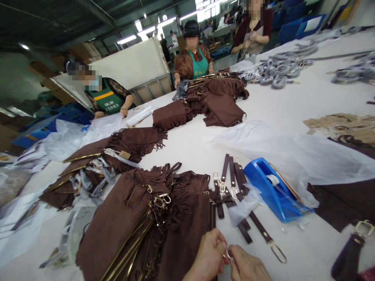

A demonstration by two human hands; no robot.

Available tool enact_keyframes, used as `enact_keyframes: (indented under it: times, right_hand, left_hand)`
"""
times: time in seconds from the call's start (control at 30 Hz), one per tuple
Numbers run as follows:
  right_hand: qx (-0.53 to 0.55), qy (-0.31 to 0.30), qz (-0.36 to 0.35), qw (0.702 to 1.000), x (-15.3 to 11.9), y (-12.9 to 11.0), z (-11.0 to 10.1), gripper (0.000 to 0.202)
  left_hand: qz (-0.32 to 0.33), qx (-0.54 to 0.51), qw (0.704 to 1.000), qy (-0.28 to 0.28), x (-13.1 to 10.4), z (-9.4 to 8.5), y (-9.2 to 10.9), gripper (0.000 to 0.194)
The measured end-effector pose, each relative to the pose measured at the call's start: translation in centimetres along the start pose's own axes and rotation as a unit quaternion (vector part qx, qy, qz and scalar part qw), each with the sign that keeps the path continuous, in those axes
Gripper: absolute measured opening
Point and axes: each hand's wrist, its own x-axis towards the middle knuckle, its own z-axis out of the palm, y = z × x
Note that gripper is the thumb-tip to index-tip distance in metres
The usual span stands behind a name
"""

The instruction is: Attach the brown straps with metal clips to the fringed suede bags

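My left hand [209,249] and my right hand [246,263] meet at the bottom edge, fingertips pinched together. Between them shows a small shiny piece [227,254], mostly hidden by the fingers; its kind is not clear. Left of my hands lies a pile of brown fringed bags [117,218] with gold-coloured frames and clasps. Just beyond my fingers are several dark wrist straps [259,226] with metal snap hooks, partly under a piece of clear plastic [246,207].
A blue tape dispenser [263,187] stands right of the straps. More brown bags [225,105] lie farther back, and wrapped grey coils [278,70] at the far right. Plastic sheeting [293,152] covers part of the white table [187,144]. Several co-workers [197,58] stand along the far side.
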Motion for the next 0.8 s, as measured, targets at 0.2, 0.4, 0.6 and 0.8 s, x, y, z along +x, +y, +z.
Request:
enact_keyframes:
  times: [0.2,0.4,0.6,0.8]
  right_hand:
    - [0.019,-0.057,0.06,0.996,1.4,1.3,-0.7,0.022]
    - [0.054,-0.089,0.123,0.987,1.8,2.3,-1.4,0.02]
    - [0.075,-0.066,0.13,0.986,2.7,3.4,-2.0,0.021]
    - [0.123,-0.095,0.125,0.98,4.6,4.5,-4.2,0.02]
  left_hand:
    - [0.017,0.149,0.988,0.048,1.4,0.0,1.5,0.014]
    - [0.073,0.477,0.838,0.256,5.2,-1.4,4.4,0.023]
    - [0.043,0.507,0.833,0.216,7.7,-2.3,5.2,0.025]
    - [0.029,0.504,0.841,0.192,6.5,-3.6,6.5,0.02]
